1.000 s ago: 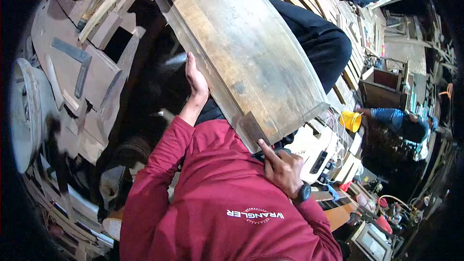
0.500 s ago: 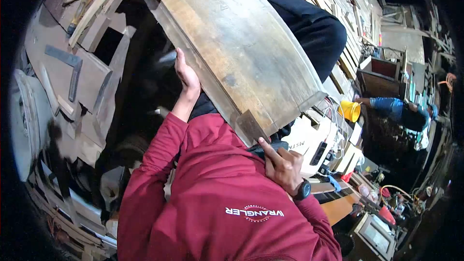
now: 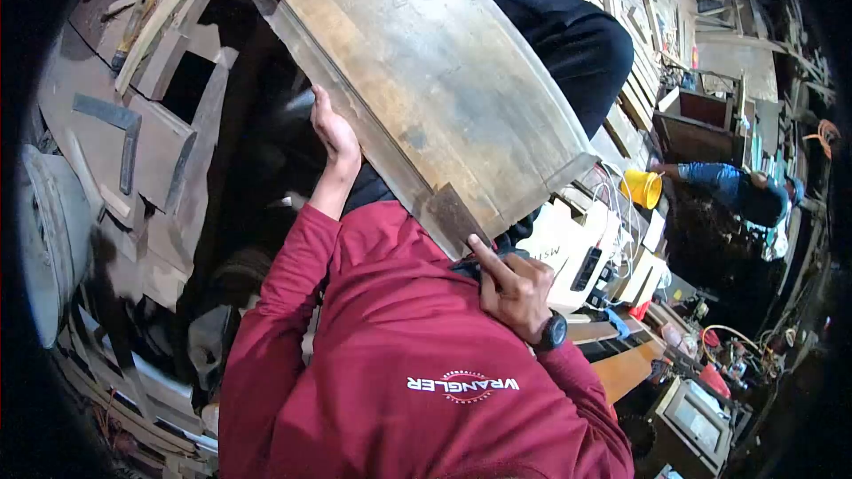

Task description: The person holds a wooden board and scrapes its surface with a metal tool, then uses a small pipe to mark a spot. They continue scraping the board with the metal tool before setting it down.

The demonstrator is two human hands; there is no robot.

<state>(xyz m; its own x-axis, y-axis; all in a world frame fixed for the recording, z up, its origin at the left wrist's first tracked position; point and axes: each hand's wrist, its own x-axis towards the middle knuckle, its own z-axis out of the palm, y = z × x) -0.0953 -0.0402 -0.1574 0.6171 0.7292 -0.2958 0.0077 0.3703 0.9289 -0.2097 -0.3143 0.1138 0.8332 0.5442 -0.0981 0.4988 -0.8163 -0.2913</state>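
A broad wooden panel (image 3: 417,80) with a worn, brown-grey face and bevelled border lies tilted across my lap. My left hand (image 3: 335,137) grips its left edge, thumb pointing up along the border; the fingers are largely hidden behind the panel. At the near corner, a small dark rectangular plate (image 3: 457,215) rests against the border strip. My right hand (image 3: 517,288) holds this plate, with the index finger stretched onto its corner and the other fingers curled. The thumb is mostly hidden from view.
On the left, a bench holds a metal square (image 3: 131,129), a brush (image 3: 135,31) and wood offcuts. To the right are a yellow bucket (image 3: 641,188), a white box with cables (image 3: 559,239), and a person (image 3: 745,200) bending. Boards (image 3: 612,44) lie beyond my knee.
My right hand and the dark plate have moved slightly up the view, away from my body. The panel also sits slightly higher in view. My left hand keeps its hold.
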